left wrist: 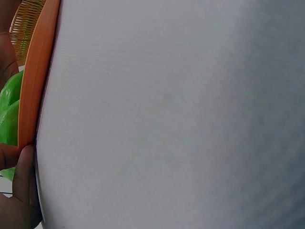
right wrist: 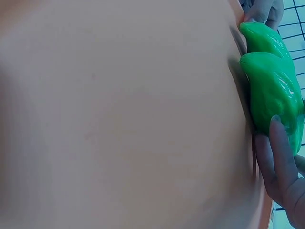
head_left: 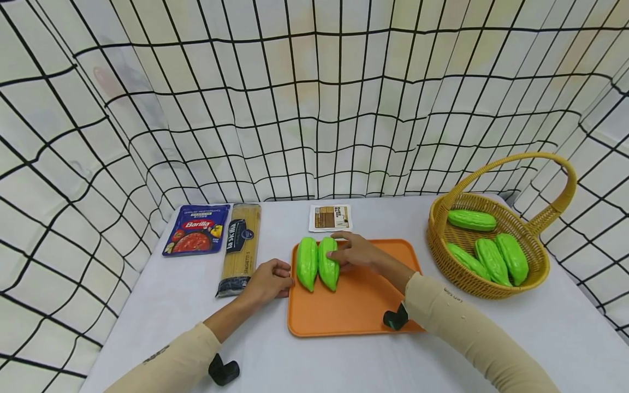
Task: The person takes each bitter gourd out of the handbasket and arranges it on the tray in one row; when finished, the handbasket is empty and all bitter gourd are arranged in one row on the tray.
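Note:
Two bright green bitter melons lie side by side at the left end of an orange tray (head_left: 363, 305). My right hand (head_left: 356, 251) holds the right bitter melon (head_left: 327, 267), with fingers at its far end and on its right side; the right wrist view shows fingertips against its glossy skin. Close beside it is the left bitter melon (head_left: 307, 262), which neither hand visibly touches. At the tray's left edge, my left hand (head_left: 267, 282) pinches the rim (left wrist: 35, 81), thumb and fingers on either side of it in the left wrist view.
A wicker basket (head_left: 437, 245) with a tall handle stands at the right, several green bitter melons inside. Left of the tray lie a spaghetti pack (head_left: 241, 245) and a blue Barilla pouch (head_left: 196, 229). Behind the tray is a small packet (head_left: 331, 218). Black netting (head_left: 314, 103) encloses the table.

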{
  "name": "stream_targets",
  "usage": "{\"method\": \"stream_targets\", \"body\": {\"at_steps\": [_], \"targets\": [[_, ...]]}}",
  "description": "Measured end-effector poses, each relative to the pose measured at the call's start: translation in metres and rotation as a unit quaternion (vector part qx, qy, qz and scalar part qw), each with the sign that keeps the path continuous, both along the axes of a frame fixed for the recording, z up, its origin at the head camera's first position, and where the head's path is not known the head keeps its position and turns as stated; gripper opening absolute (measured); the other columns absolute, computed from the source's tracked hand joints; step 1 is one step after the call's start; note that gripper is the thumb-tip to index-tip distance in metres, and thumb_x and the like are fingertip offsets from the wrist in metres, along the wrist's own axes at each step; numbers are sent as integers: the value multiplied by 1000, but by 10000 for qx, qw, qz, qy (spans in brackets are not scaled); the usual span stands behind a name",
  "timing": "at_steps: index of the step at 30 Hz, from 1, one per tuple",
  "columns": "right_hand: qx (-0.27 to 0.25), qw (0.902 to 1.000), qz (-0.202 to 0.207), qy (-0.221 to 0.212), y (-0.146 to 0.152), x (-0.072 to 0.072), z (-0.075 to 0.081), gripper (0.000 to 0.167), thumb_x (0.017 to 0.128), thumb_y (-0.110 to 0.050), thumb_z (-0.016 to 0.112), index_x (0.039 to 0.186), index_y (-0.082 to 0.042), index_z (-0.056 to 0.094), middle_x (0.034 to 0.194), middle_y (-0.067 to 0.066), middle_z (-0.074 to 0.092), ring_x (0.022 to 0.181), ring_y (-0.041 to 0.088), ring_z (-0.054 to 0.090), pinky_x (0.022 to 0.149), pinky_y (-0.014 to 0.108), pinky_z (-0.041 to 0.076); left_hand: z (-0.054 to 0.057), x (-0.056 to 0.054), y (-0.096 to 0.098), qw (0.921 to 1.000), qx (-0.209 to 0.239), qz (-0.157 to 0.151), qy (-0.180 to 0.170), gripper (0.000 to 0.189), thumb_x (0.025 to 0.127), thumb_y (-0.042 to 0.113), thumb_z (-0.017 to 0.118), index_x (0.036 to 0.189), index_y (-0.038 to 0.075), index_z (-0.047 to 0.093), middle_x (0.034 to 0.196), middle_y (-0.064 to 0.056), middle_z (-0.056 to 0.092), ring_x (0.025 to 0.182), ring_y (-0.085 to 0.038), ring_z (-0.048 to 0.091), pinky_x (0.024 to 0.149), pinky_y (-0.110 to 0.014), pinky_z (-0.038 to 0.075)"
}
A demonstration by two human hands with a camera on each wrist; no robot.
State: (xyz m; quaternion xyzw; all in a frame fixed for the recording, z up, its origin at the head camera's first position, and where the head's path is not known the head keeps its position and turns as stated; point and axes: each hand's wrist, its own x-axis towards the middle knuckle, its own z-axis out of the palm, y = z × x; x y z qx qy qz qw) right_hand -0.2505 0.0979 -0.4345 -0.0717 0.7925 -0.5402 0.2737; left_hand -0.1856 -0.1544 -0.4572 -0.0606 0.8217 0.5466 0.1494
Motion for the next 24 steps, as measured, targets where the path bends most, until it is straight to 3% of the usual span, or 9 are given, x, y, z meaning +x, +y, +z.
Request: {"method": "stream_targets", "body": {"at_steps": [15, 24], "targets": [[17, 9995, -317, 70, 18, 1, 1, 72, 93, -25, 71, 153, -8, 35, 135, 26, 54, 98, 31, 72, 82, 41, 64, 0, 1, 0, 10000, -9, -11, -18, 34, 89, 4, 69, 121, -1, 59, 102, -11, 58, 85, -18, 65, 71, -30, 64], [16, 9992, -149, 367, 47, 8, 13, 68, 94, -27, 70, 150, -5, 39, 129, 23, 56, 110, 35, 67, 83, 42, 64, -2, -1, 1, 10000, 1, 35, -42, 34, 88, 3, 69, 121, 0, 59, 102, -11, 58, 84, -18, 65, 70, -29, 64]]}}
